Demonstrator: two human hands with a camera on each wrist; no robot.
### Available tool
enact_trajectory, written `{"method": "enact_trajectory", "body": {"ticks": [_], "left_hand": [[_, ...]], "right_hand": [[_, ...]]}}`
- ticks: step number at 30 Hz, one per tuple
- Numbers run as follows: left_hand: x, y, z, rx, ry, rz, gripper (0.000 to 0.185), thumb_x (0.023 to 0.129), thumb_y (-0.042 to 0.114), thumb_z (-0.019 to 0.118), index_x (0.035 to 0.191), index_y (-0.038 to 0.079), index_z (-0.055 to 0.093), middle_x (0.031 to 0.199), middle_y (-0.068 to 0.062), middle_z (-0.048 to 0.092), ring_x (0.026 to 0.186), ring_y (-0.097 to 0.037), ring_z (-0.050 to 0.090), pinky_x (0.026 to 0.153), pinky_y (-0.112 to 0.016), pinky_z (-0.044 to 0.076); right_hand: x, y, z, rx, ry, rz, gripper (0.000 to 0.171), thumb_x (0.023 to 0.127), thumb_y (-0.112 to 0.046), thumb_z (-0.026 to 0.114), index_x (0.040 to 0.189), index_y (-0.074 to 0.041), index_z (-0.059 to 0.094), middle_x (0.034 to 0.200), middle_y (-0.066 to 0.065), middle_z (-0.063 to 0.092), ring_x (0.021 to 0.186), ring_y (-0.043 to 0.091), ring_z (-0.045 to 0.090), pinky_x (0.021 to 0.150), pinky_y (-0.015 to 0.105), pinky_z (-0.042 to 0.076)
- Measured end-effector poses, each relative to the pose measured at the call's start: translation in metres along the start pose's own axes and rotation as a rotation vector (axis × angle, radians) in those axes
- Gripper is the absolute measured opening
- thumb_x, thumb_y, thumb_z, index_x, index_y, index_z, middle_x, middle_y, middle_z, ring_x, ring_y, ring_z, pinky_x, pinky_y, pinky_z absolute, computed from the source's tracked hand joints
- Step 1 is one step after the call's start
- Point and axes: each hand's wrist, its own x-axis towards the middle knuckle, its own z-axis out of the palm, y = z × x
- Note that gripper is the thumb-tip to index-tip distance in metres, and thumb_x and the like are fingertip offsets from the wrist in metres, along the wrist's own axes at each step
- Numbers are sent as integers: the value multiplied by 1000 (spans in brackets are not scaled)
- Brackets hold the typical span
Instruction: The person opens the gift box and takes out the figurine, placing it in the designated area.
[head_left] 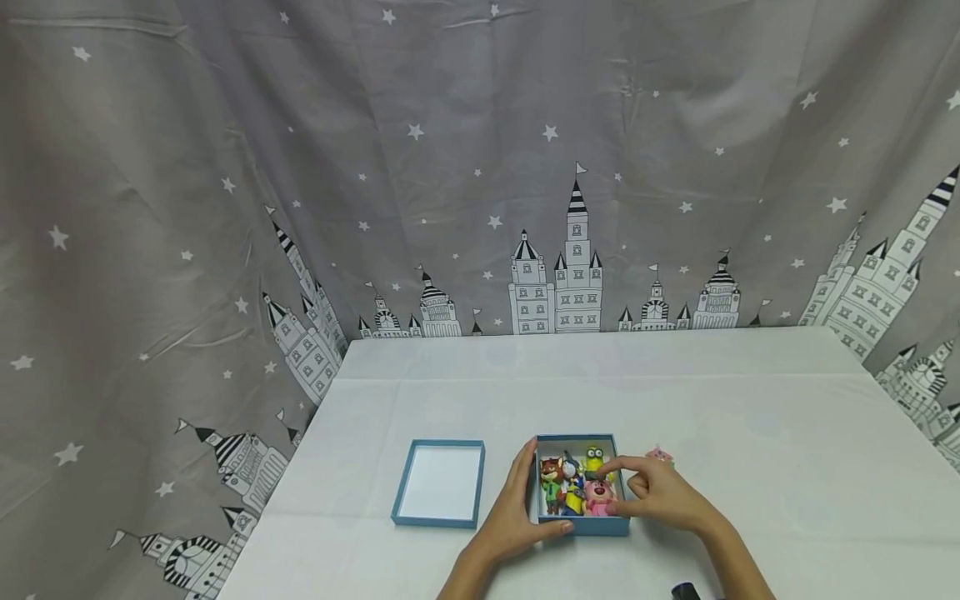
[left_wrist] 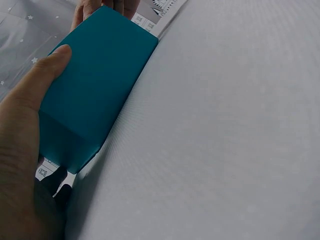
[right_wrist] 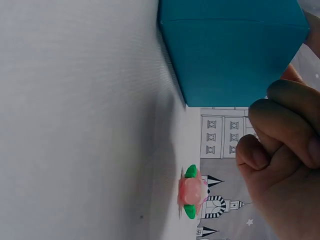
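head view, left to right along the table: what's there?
Empty blue tray → left hand gripping the box's left side → blue box holding toy figures → right hand at its right edge; a small pink toy lies just behind that hand.

— We can't see what the right hand (head_left: 660, 492) has under its fingertips; its own fingers cover that corner of the blue box (head_left: 581, 525).

— Agreed. Just beyond that hand, the small pink toy (head_left: 662, 455) is mostly hidden from our head view, and the figures (head_left: 573, 485) beside the hand are too small to identify.

— In the left wrist view, we lose the left hand (left_wrist: 22, 150) at the frame's edge.
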Motion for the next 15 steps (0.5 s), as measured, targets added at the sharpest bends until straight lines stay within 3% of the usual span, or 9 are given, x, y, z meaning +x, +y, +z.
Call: {"method": "enact_trajectory", "body": {"ticks": [10, 15], "left_hand": [[0, 1, 0, 9, -4, 7, 115, 67, 47, 79, 150, 18, 4, 153, -8, 11, 136, -34, 20, 102, -58, 25], [0, 1, 0, 11, -1, 3, 116, 66, 47, 79, 150, 19, 5, 153, -9, 11, 135, -35, 20, 102, -59, 25]], "right_hand": [[7, 4, 2, 4, -52, -18, 41, 73, -24, 78, 109, -10, 64, 48, -10, 29, 41, 2, 23, 39, 17, 22], [9, 2, 0, -26, -63, 18, 42, 71, -24, 79, 109, -11, 64, 49, -9, 31, 42, 3, 25, 39, 17, 23]]}}
